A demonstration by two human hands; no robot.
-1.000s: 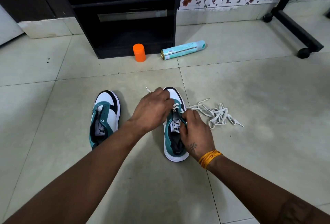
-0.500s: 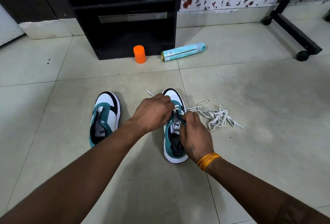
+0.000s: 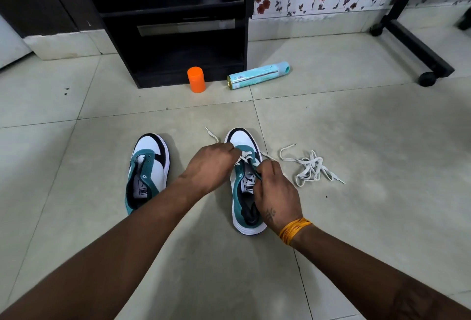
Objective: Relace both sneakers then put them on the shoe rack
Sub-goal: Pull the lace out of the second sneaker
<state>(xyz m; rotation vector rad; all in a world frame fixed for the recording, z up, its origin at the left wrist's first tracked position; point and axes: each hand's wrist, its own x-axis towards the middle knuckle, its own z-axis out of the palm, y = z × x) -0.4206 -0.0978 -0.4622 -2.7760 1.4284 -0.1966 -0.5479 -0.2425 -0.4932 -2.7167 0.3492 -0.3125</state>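
Two hands lacing the right-hand sneaker (image 3: 244, 187) on the floor.
Left hand (image 3: 211, 166) and right hand (image 3: 276, 192) are each pinching the white lace (image 3: 246, 157) above its eyelets; the other sneaker (image 3: 147, 171) is sitting unlaced just beside, and a loose lace (image 3: 309, 169) is lying tangled on the tiles.

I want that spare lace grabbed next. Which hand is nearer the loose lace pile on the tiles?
Right. The right hand works at the sneaker just beside the loose lace pile; the left hand is on the sneaker's far side.
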